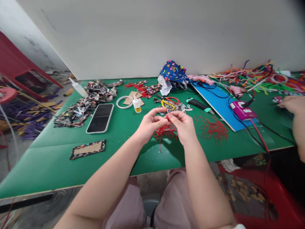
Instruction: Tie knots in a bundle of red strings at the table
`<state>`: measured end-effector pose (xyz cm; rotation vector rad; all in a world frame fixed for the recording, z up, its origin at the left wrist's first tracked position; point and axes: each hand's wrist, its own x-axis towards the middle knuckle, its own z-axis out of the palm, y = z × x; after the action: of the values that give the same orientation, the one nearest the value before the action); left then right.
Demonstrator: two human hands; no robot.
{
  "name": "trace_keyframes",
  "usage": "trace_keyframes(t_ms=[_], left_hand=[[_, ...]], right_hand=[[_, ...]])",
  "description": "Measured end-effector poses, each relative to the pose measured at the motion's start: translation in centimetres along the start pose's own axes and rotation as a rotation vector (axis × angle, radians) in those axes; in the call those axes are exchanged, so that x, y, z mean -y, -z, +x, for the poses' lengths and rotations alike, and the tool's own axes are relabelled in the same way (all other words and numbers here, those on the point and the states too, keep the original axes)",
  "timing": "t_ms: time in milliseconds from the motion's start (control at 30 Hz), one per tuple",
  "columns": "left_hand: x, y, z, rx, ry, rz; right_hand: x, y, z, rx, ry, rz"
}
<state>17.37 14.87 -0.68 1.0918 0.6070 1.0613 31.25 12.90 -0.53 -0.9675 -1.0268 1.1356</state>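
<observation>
Red thin cord strands (164, 132), bundled, are pinched at their top end between the fingertips of the left hand (149, 125) and the right hand (182, 125). The strands trail straight below the pinch, equally near both hands.

The table (59, 159) is green, the thread bundle (164, 131) red, the board (220, 103) blue, the glue gun (241, 110) magenta, and the fabric scraps (82, 106) dark floral-patterned.

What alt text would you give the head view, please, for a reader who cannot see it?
The left hand and right hand pinch a tangle of red threads over a green table. A phone, glue bottle and fabric scraps lie beyond; another person's hand rests at the right edge.
</observation>
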Motion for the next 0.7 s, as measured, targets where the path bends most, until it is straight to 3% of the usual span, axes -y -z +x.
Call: trace_keyframes(t_ms=[700], left_hand=[[0.04,-0.06,0.02,-0.02,-0.03,0.055]], right_hand=[[0.01,0.26,0.03,0.033,-0.056,-0.033]])
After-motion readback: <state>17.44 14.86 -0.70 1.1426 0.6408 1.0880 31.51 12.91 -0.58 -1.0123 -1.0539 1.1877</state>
